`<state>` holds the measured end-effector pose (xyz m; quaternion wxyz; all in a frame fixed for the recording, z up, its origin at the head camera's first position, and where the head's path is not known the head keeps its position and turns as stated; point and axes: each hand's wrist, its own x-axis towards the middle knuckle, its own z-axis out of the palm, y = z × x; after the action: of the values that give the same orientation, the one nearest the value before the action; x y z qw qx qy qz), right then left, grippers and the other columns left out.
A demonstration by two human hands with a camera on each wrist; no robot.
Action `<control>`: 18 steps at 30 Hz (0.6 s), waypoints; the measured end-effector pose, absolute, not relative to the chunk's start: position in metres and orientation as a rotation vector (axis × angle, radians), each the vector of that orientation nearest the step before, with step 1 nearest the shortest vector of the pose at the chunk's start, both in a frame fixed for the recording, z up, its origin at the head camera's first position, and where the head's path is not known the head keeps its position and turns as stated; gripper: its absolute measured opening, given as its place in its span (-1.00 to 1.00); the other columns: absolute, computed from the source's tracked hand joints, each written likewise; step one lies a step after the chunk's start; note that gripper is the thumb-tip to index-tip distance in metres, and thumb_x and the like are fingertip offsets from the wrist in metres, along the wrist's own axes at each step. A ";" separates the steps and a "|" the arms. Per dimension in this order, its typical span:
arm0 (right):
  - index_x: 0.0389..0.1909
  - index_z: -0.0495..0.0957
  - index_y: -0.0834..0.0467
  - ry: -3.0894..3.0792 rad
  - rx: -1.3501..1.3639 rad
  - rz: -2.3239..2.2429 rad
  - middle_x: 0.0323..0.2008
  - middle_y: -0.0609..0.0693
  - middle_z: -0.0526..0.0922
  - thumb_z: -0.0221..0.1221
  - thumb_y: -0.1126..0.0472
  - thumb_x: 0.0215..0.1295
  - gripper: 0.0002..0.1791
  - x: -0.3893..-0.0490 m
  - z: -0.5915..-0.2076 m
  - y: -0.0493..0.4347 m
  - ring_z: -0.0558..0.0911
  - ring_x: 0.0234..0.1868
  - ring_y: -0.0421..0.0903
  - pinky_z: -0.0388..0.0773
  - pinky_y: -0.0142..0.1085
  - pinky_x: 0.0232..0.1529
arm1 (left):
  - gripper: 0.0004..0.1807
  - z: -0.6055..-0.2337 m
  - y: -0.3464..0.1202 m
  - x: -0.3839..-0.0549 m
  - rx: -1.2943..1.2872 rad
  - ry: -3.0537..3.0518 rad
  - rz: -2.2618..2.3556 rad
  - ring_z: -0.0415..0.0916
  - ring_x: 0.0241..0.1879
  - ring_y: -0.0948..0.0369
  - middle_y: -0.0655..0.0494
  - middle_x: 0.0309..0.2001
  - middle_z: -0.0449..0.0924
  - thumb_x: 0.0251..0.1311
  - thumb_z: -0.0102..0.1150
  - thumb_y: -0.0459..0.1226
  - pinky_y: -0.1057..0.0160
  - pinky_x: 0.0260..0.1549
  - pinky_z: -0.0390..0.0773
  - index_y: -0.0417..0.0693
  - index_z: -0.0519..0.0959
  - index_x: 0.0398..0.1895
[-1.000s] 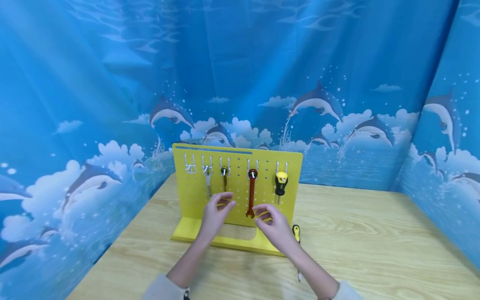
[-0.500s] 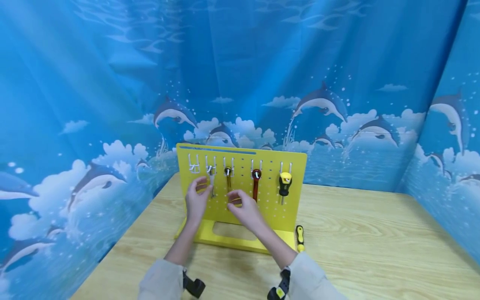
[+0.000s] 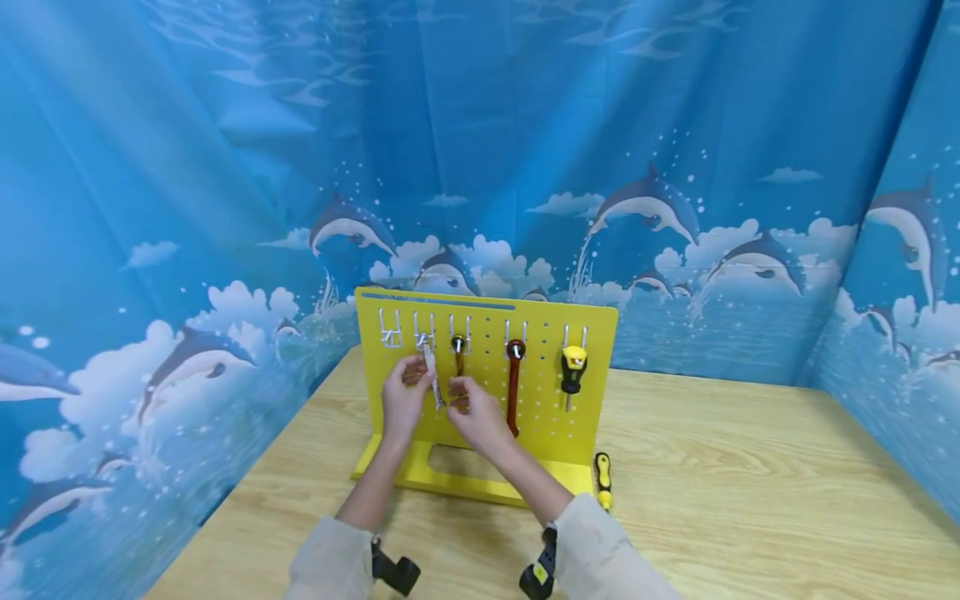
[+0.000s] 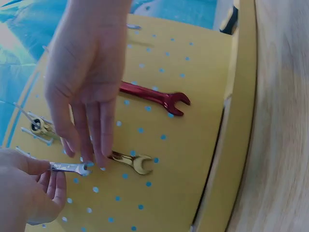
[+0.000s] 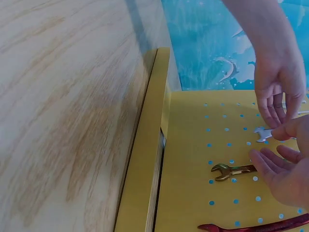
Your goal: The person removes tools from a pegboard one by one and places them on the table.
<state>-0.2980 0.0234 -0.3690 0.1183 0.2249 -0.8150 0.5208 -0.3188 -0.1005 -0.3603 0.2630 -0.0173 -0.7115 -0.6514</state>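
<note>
A silver wrench (image 3: 431,363) hangs tilted at the second hook of the yellow pegboard (image 3: 551,433). My left hand (image 3: 403,404) pinches its shaft between thumb and fingers; in the left wrist view the wrench's open end (image 4: 81,169) pokes out past the thumb. Close to that lower end is my right hand (image 3: 478,417), fingers loosely bent, with nothing seen held in them. Whether its fingertips touch the wrench cannot be told. Just behind the right hand hangs a gold wrench (image 4: 137,163), partly covered by it in the head view.
Farther right on the board hang a red wrench (image 3: 513,383) and a yellow-black screwdriver (image 3: 573,371). The leftmost hook (image 3: 391,333) bears no tool. Another yellow-black screwdriver (image 3: 603,475) lies on the wooden table (image 3: 720,467) beside the board's base. A blue dolphin curtain (image 3: 480,167) stands behind.
Both hands have moved left, the right one from the red wrench towards the silver wrench. The left hand has taken hold of the silver wrench, whose lower end has swung right.
</note>
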 end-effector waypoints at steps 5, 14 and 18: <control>-0.03 0.41 0.38 -2.363 0.707 1.489 -0.23 0.21 0.60 0.13 0.48 0.16 -0.68 -0.294 -0.368 0.022 0.61 -0.25 0.05 0.58 -0.32 -0.24 | -0.71 -0.354 -0.099 -0.311 -0.038 -1.886 -1.913 0.43 -0.34 0.17 -0.16 -0.26 0.49 0.08 0.13 -0.56 0.42 -0.35 0.55 -0.46 0.45 -0.09; -0.13 0.48 0.38 -2.255 0.752 1.563 -0.37 0.17 0.62 0.16 0.56 0.07 -0.71 -0.285 -0.362 0.023 0.63 -0.37 0.00 0.57 -0.43 -0.35 | -0.71 -0.349 -0.099 -0.295 -0.052 -1.853 -2.019 0.47 -0.27 0.20 -0.16 -0.14 0.49 0.13 0.11 -0.52 0.40 -0.29 0.54 -0.40 0.44 -0.05; -0.13 0.47 0.38 -2.259 0.784 1.587 -0.36 0.17 0.62 0.16 0.56 0.08 -0.71 -0.279 -0.359 0.025 0.62 -0.38 -0.01 0.57 -0.42 -0.36 | -0.70 -0.347 -0.099 -0.288 -0.079 -1.843 -2.022 0.47 -0.29 0.23 -0.18 -0.14 0.49 0.12 0.11 -0.53 0.39 -0.27 0.54 -0.42 0.43 -0.05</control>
<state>-0.2793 0.0253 -0.3590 0.1355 0.2707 -0.7799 0.5478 -0.2881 -0.0988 -0.3473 0.2011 -0.0284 -0.6596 -0.7237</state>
